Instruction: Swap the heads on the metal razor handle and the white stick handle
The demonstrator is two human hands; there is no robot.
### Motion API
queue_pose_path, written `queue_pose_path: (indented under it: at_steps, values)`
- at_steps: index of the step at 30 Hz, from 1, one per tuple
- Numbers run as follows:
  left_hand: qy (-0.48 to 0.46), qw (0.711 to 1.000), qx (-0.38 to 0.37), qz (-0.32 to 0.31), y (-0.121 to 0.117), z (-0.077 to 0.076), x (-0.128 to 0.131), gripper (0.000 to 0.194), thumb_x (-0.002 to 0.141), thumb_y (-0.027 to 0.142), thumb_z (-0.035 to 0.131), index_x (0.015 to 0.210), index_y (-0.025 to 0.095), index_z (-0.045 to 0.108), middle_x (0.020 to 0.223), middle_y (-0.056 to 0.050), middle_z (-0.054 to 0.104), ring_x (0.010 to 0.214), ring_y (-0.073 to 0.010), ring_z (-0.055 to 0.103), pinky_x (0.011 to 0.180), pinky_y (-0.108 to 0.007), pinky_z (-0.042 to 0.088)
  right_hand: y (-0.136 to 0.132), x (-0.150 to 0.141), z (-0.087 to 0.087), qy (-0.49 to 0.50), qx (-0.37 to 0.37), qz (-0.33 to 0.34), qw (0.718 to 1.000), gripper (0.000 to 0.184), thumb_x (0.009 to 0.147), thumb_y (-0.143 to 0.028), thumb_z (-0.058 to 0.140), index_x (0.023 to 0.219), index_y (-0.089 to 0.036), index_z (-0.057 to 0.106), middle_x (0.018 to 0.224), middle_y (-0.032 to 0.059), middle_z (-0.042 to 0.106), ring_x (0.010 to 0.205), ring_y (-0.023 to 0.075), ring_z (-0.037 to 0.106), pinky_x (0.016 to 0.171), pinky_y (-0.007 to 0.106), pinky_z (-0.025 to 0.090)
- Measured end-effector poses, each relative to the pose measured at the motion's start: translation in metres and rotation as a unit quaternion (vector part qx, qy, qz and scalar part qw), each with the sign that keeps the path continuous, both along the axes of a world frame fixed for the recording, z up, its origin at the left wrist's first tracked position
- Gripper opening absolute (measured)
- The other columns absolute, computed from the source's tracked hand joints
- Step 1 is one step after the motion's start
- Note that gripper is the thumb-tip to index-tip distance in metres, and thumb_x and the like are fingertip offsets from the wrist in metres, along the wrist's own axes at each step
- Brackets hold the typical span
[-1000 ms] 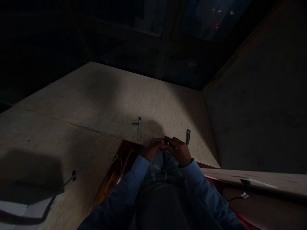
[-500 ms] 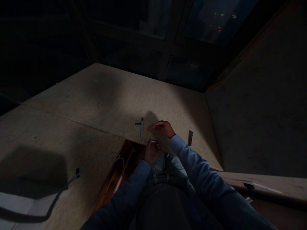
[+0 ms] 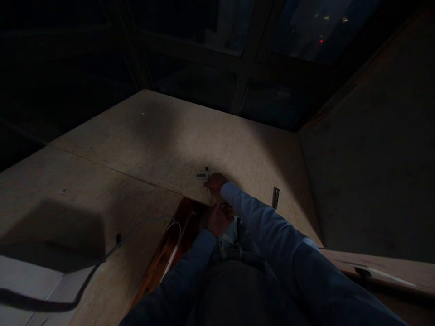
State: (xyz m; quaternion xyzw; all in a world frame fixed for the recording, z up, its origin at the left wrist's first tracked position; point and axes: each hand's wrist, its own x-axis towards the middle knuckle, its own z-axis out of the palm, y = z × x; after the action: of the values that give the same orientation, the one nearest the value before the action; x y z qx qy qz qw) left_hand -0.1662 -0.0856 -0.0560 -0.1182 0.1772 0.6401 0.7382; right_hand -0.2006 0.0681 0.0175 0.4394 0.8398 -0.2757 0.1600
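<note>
My left hand is closed above the open drawer's edge, with a small dark object at its fingertips; its kind is too dim to tell. My right hand is down at the tan board, fingers curled beside a thin T-shaped metal piece and covering much of its long bar. Whether these fingers grip the bar or something else is hidden. Farther right, a short narrow metal piece lies apart from both hands.
The tan board has a seam running across it. Below my left hand, a reddish wooden drawer stands open. A pale cable crosses to a dark strap at the left. Dark window frames rise behind, and a panel at right.
My right hand has moved left and down, from above the board to the T-shaped metal piece. My left hand stays nearly in place with the small object. The view has shifted slightly.
</note>
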Motion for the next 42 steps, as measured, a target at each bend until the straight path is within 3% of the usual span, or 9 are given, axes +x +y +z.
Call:
queue_pose_path:
  at_steps: [3,8,14,21,24,27,34,39,42]
  values:
    - [-0.006,1.0,-0.015,-0.001,-0.002,0.004,-0.002,0.039,0.093,0.045,0.054,0.082,0.009,0.067,0.07,-0.007,0.066,0.063,-0.0155,0.061,0.061,-0.03,0.043,0.007,0.01,-0.001,0.043,-0.046,-0.026,0.998,0.028,0.078,-0.038,0.069,0.076,-0.011,0.076,0.079,0.0146,0.075,0.081,0.0249,0.072,0.065,0.026,0.049]
    - [0.01,0.999,-0.03,0.007,-0.002,0.015,-0.008,0.039,0.093,0.045,0.054,0.079,0.01,0.066,0.069,-0.006,0.063,0.061,-0.014,0.058,0.06,-0.028,0.043,0.018,0.042,0.0,0.141,-0.112,-0.1,0.978,0.037,0.084,-0.031,0.057,0.051,-0.016,0.061,0.043,0.0025,0.056,0.047,0.015,0.057,0.051,0.025,0.042]
    - [0.023,1.0,-0.003,0.008,0.008,0.028,-0.014,0.04,0.089,0.048,0.059,0.082,0.01,0.067,0.072,-0.006,0.062,0.064,-0.0139,0.057,0.061,-0.027,0.044,0.016,0.101,0.014,0.318,-0.143,-0.197,0.916,0.024,0.08,-0.033,0.052,0.06,-0.018,0.052,0.051,-0.0024,0.055,0.047,0.0111,0.05,0.048,0.022,0.038]
    - [0.031,0.999,0.011,-0.011,0.05,0.032,-0.008,0.042,0.091,0.047,0.056,0.08,0.009,0.068,0.07,-0.006,0.063,0.062,-0.0141,0.059,0.06,-0.027,0.046,-0.019,0.167,0.035,0.436,-0.166,-0.273,0.841,0.023,0.079,-0.041,0.047,0.081,-0.02,0.055,0.057,-0.005,0.05,0.046,0.0114,0.048,0.045,0.023,0.039]
    - [0.032,0.999,-0.004,-0.033,0.069,0.026,0.002,0.042,0.091,0.047,0.056,0.08,0.009,0.068,0.069,-0.007,0.063,0.062,-0.0148,0.06,0.061,-0.028,0.046,-0.041,0.185,0.036,0.487,-0.185,-0.303,0.798,0.026,0.081,-0.045,0.052,0.082,-0.02,0.056,0.054,-0.0069,0.044,0.044,0.0092,0.038,0.042,0.022,0.03]
    - [0.02,0.998,-0.005,-0.052,0.081,0.019,0.014,0.041,0.091,0.048,0.057,0.078,0.011,0.068,0.069,-0.007,0.065,0.065,-0.0159,0.061,0.065,-0.029,0.047,-0.064,0.197,0.03,0.499,-0.219,-0.325,0.773,0.035,0.08,-0.055,0.058,0.08,-0.021,0.054,0.051,-0.0096,0.034,0.042,0.0076,0.026,0.04,0.021,0.02]
    - [0.042,0.994,0.024,-0.098,0.088,0.006,0.031,0.038,0.084,0.05,0.066,0.08,0.012,0.068,0.072,-0.005,0.065,0.07,-0.0171,0.062,0.069,-0.03,0.045,-0.1,0.209,0.007,0.473,-0.201,-0.357,0.78,0.047,0.084,-0.066,0.054,0.077,-0.019,0.056,0.053,-0.007,0.035,0.047,0.009,0.029,0.042,0.023,0.019]
    - [0.041,0.994,0.04,-0.096,0.085,-0.001,0.034,0.039,0.079,0.051,0.072,0.079,0.012,0.069,0.07,-0.005,0.064,0.067,-0.0169,0.059,0.071,-0.033,0.044,-0.103,0.205,0.001,0.457,-0.164,-0.348,0.802,0.046,0.085,-0.064,0.052,0.075,-0.019,0.057,0.053,-0.0053,0.04,0.05,0.0108,0.034,0.044,0.023,0.025]
    - [0.04,0.994,0.017,-0.099,0.083,-0.003,0.032,0.04,0.083,0.052,0.067,0.079,0.013,0.069,0.073,-0.006,0.066,0.072,-0.0183,0.062,0.076,-0.034,0.045,-0.102,0.204,0.002,0.449,-0.11,-0.337,0.82,0.047,0.086,-0.063,0.05,0.072,-0.019,0.057,0.059,-0.0013,0.05,0.057,0.0132,0.043,0.051,0.025,0.034]
